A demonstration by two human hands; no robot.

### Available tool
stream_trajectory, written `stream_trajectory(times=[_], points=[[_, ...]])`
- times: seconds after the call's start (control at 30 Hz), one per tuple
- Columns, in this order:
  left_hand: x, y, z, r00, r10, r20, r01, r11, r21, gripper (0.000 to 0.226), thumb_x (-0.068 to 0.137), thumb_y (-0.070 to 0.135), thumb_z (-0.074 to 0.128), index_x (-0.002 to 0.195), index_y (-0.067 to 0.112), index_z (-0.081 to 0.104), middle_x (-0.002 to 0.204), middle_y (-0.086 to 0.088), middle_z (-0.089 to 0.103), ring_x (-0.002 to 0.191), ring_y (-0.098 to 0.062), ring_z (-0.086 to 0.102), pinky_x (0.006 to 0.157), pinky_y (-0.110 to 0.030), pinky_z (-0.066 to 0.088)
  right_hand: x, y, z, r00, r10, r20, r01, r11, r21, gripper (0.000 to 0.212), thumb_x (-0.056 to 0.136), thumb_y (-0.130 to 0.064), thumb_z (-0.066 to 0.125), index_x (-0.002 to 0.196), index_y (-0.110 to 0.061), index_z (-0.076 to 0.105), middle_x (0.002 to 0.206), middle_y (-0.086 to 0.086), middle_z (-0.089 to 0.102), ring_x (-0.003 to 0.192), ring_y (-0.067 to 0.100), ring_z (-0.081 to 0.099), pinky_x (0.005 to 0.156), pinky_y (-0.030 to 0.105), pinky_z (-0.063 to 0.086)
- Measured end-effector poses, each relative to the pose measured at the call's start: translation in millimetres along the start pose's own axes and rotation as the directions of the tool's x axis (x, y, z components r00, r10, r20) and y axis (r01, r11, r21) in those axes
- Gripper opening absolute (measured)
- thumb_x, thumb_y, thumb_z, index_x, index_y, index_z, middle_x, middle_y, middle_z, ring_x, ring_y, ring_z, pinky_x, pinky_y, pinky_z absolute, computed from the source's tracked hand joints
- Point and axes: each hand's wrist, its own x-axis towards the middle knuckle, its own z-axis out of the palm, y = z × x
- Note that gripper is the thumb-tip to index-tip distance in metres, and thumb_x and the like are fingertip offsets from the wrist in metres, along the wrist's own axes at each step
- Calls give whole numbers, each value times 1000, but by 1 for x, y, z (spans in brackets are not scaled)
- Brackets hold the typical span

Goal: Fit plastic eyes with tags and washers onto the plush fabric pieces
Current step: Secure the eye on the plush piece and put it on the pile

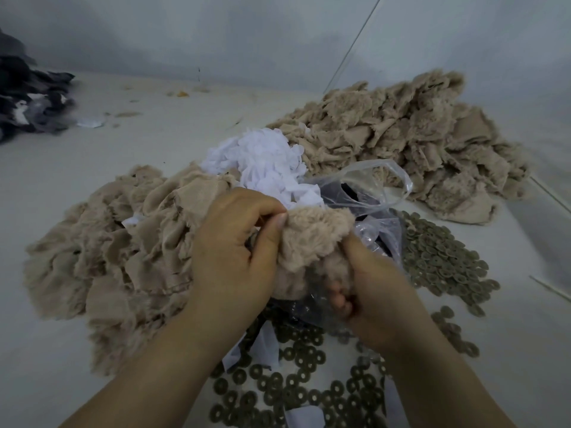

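Centrally, a plush piece (312,239) sits gripped between left hand (238,242) and right hand (370,285).

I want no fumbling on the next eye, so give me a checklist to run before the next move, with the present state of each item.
1. Plush piece held by both hands: ok, left hand pinches its top edge, right hand grips it from below.
2. Washers within reach: ok, spread beside and below the hands.
3. White tags at hand: ok, heaped just behind.
4. Plastic eye seated in the fabric: cannot tell, hidden.
5. Clear bag open: ok.
6. Washer in the right hand: cannot tell.
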Motion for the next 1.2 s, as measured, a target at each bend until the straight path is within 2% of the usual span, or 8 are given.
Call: stream_trajectory(times=[0.07,0.17,0.3,0.47,0.8,0.9,1.03,1.2], points=[[1,2,0,997,70,26,-70,997,-17,14,93,7,57,85,6,68,83,5,60,83,-13,56,76,-30,46,-3,0,4,982,134,131,-144,987,65,56,93,-60,51,63,-20,75,58,3,61,43,10,52,34,18,37],[-2,3,0,975,197,104,-194,980,-41,17,94,9,56,85,4,70,87,1,63,87,-16,57,81,-32,46,-5,-5,9,959,30,281,-134,923,361,67,87,-68,48,119,-14,71,115,9,73,97,19,72,75,31,59],[-5,-5,-1,936,294,194,-296,955,-21,17,93,5,56,90,4,72,95,-1,67,93,-18,57,89,-28,43,-15,-12,13,917,-156,367,-62,853,518,95,77,-69,55,146,-6,44,149,21,46,139,34,45,114,44,37],[-11,-19,1,898,309,314,-350,933,81,18,86,-1,61,96,7,74,104,-1,70,100,-23,59,86,-48,47,-10,6,19,960,-38,278,-91,895,436,42,89,-30,64,120,-1,70,128,18,66,116,27,66,90,37,57],[-11,-14,16,955,-40,295,-8,987,159,28,86,45,54,76,20,48,76,8,44,74,-16,43,67,-34,38,-7,16,27,971,-140,193,60,926,373,46,90,-24,55,119,11,57,120,31,61,114,40,60,111,58,38],[-11,-19,20,950,-6,314,-47,986,161,25,90,39,53,79,16,53,79,7,47,77,-17,44,68,-40,42,-5,14,24,974,-162,159,93,925,369,60,84,-26,58,128,14,54,129,37,56,124,45,56,110,56,40],[-16,-22,22,954,73,289,-95,993,63,24,92,23,49,72,12,56,71,7,48,72,-15,44,68,-34,41,-6,12,19,970,-238,39,226,954,198,44,84,-40,69,102,-1,75,108,29,70,107,38,68,89,47,57],[-16,-19,23,969,-51,242,71,995,-74,35,88,23,46,58,7,52,58,0,50,63,-14,46,65,-21,36,-10,11,20,950,-291,113,227,893,389,41,93,-27,58,119,3,67,121,25,67,113,36,66,85,37,58]])
